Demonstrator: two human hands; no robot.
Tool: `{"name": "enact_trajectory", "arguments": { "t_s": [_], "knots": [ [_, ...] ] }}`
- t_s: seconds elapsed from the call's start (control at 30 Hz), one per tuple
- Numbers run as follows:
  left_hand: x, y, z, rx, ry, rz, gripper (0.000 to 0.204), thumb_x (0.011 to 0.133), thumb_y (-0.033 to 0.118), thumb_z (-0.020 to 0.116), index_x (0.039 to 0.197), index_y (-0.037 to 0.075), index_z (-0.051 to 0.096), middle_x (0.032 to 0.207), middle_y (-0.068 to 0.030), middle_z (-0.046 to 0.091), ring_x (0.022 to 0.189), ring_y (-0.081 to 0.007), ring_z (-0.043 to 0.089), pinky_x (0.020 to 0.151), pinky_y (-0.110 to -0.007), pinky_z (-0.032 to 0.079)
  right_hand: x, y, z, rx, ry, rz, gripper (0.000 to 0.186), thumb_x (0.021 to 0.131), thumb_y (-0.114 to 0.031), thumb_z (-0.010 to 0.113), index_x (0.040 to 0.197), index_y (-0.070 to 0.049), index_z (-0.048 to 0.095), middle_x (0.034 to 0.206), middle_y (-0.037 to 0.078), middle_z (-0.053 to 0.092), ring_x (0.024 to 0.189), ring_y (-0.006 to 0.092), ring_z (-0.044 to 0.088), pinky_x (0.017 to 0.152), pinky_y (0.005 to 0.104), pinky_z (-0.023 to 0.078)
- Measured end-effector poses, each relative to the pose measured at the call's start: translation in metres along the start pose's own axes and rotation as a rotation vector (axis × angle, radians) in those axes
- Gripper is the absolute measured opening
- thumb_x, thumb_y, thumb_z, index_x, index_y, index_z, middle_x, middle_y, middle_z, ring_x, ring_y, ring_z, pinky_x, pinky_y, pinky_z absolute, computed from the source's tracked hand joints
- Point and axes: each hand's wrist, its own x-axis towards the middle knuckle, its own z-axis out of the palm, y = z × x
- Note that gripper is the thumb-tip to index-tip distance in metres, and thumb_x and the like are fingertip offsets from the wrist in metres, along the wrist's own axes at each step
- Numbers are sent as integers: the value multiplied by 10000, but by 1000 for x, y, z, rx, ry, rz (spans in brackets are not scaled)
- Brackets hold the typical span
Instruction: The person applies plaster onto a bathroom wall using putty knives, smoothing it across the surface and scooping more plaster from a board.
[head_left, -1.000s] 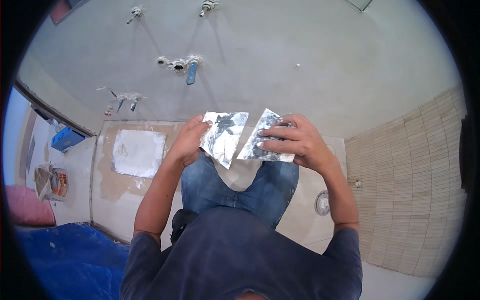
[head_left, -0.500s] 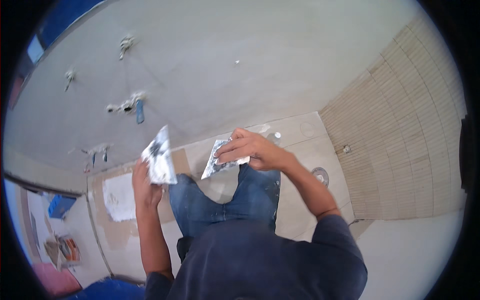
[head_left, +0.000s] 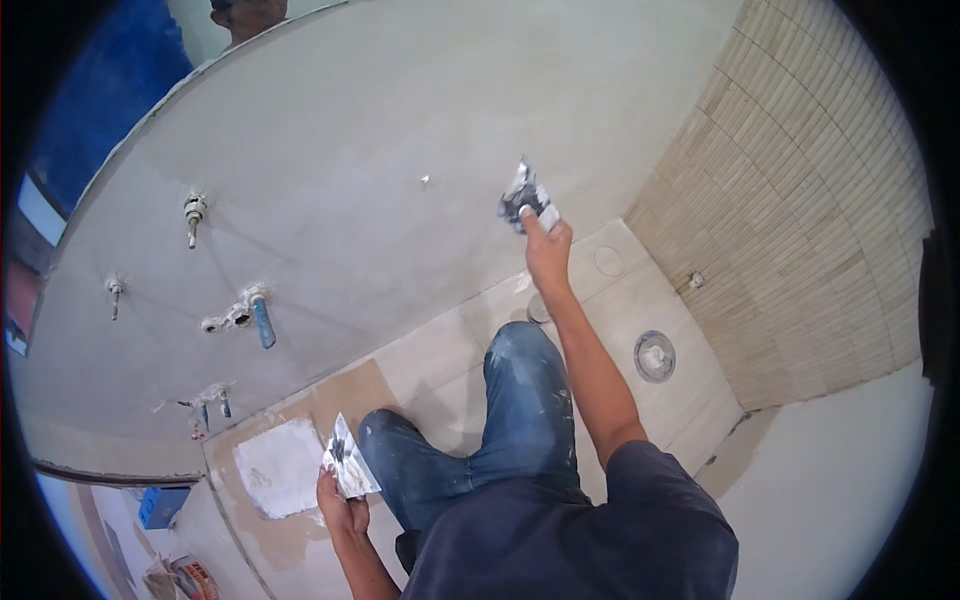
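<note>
My right hand (head_left: 548, 250) is stretched out toward the grey wall (head_left: 400, 250), closed on a putty knife (head_left: 527, 192) with white smears on its metal blade. Whether that blade touches the wall I cannot tell. Lower down, beside my bent left knee, my left hand (head_left: 343, 500) grips a second putty knife (head_left: 350, 465), its wide shiny blade pointing up and streaked with dark and white. Both handles are mostly hidden by the fingers.
Pipe fittings jut from the wall, among them a blue-handled one (head_left: 262, 318). A white-coated sheet (head_left: 285, 465) lies on brown board on the floor. A round drain (head_left: 655, 356) sits right, by the ribbed tiled wall (head_left: 800, 230). Part of a person (head_left: 248, 15) shows beyond the wall's top.
My right hand has gone up and away toward the wall with its putty knife. My left hand has dropped lower with the other, and the two have moved apart. The view has shifted.
</note>
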Motion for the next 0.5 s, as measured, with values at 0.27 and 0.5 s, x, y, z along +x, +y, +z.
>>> {"name": "enact_trajectory", "arguments": {
  "t_s": [0.27, 0.5],
  "knots": [
    [-4, 3, -5, 37, -11, 18, 377, 1057, 179, 484, 1395, 38, 574, 1243, -78, 712, 1093, -202, 723, 909, -342, 606, 76, 2, 11, -76, 310, -269, 287, 1038, -133, 612, 1228, 68, 687, 1054, 149, 765, 991, 219, 708, 917, 349, 536],
    [-10, 6, 9, 19, 17, 61, 353, 1062, 209, 494, 1358, 46, 594, 1218, -83, 735, 1044, -218, 746, 852, -337, 621, 100, 25, -31, -74, 406, -198, 284, 1037, -133, 613, 1230, 60, 693, 1076, 145, 766, 1005, 226, 715, 917, 361, 541]
  ]
}}
